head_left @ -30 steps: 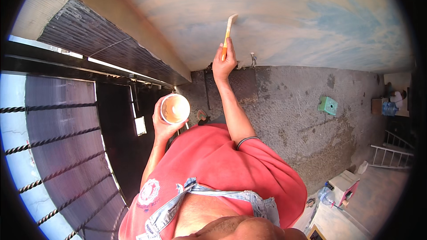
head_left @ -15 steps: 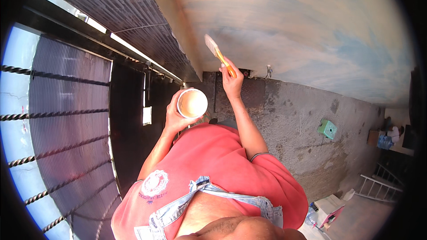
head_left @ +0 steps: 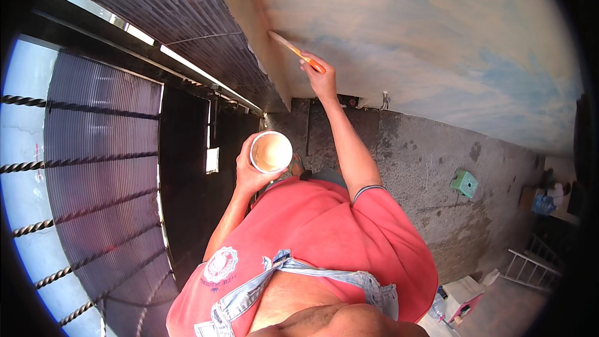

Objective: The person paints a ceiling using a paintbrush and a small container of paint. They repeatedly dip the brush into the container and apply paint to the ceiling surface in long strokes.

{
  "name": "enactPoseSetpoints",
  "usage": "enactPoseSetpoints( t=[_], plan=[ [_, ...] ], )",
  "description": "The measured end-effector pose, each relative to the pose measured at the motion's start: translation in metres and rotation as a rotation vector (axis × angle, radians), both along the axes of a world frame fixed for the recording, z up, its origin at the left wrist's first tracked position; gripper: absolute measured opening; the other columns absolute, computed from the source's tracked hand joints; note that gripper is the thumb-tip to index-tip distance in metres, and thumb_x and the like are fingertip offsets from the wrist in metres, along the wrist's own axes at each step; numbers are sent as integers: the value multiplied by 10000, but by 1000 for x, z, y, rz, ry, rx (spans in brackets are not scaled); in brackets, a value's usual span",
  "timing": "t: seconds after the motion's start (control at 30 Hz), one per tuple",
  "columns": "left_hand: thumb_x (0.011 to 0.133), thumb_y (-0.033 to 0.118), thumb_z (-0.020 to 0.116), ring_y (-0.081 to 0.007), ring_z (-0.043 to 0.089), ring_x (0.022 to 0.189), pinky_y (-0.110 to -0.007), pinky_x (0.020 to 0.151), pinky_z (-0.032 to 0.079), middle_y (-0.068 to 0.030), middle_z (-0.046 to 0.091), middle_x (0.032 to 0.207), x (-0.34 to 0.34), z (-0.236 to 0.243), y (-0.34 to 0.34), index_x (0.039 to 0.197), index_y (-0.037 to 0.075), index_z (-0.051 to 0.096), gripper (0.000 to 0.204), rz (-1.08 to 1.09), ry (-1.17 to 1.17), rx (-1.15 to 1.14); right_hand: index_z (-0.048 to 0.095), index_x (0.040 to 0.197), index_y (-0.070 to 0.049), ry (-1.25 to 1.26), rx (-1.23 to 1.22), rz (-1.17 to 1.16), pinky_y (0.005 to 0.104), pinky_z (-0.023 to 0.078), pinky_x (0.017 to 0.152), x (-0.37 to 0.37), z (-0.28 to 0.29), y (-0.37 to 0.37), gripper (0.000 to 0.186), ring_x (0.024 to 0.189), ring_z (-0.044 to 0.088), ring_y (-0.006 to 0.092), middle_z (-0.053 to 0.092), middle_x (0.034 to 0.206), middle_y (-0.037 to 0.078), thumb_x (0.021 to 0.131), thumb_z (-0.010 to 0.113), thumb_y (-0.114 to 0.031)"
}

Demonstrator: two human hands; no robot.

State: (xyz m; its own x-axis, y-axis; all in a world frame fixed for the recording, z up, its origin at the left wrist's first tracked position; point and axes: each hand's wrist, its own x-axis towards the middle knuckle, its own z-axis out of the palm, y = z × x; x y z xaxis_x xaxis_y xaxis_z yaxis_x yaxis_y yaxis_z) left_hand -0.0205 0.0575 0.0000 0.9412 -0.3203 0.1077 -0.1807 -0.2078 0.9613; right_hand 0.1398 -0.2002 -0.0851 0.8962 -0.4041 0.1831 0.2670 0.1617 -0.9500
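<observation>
My right hand (head_left: 321,78) is closed on a paintbrush (head_left: 306,57) with an orange-yellow handle. Its pale bristle end rests at the corner where the painted wall (head_left: 430,37) meets a beige edge band (head_left: 240,6); whether it presses on the surface is hard to tell. The wall has soft peach and blue cloudy patches. Lower and to the left, my left hand (head_left: 246,171) grips a white cup (head_left: 271,151) of light peach paint, held upright over my body.
A barred gate (head_left: 100,165) with translucent ribbed panels lines the left. On the rough concrete floor (head_left: 424,193) stands a green stool (head_left: 464,183). At right are a person (head_left: 558,192), a blue water jug (head_left: 543,205), a metal railing (head_left: 530,268) and a white box (head_left: 462,290).
The brush has moved left from the painted wall to the corner by the beige band, its bristle end rising since half a second ago. The cup has shifted right in view since a second ago.
</observation>
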Motion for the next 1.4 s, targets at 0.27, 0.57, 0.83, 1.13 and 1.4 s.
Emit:
enactPoseSetpoints(
  t=[0.27,0.57,0.83,1.13,1.4],
  plan=[
    [582,162,982,-252,595,1267,-401,1090,479,-148,594,1387,-1,-1,3,1416,8,455,998,-15,16,-34,741,1154,-11,12,-152,-132,252,579,768,-20,-13,-61,226,858,676,99,739,1072,67,930,738,-36],
    [589,159,972,-251,609,1249,-404,1090,475,-143,620,1351,-4,5,-32,1408,9,459,978,-57,-13,-3,722,1199,1,99,-175,-281,261,597,764,-95,-8,-165,262,865,662,83,728,1024,42,945,733,-62],
    [571,175,972,-243,613,1248,-397,1086,478,-136,632,1344,-15,12,-96,1386,8,487,962,-92,-14,2,692,1231,19,182,-218,-481,274,605,754,-176,-17,-291,297,970,723,153,738,1073,85,965,720,-111],
    [572,173,984,-227,655,1190,-395,1051,510,-116,680,1272,-27,19,-165,1353,25,534,913,-120,-50,-16,683,1241,23,187,-272,-757,299,609,735,-265,-7,-431,304,938,727,177,732,1073,112,976,698,-126],
    [562,239,979,-241,627,1218,-401,1074,476,-125,652,1277,-44,30,-208,1345,10,549,923,-75,-2,24,652,1285,31,187,-225,-895,310,600,760,-317,-4,-488,350,960,732,214,721,1118,131,988,690,-150]
  ],
)
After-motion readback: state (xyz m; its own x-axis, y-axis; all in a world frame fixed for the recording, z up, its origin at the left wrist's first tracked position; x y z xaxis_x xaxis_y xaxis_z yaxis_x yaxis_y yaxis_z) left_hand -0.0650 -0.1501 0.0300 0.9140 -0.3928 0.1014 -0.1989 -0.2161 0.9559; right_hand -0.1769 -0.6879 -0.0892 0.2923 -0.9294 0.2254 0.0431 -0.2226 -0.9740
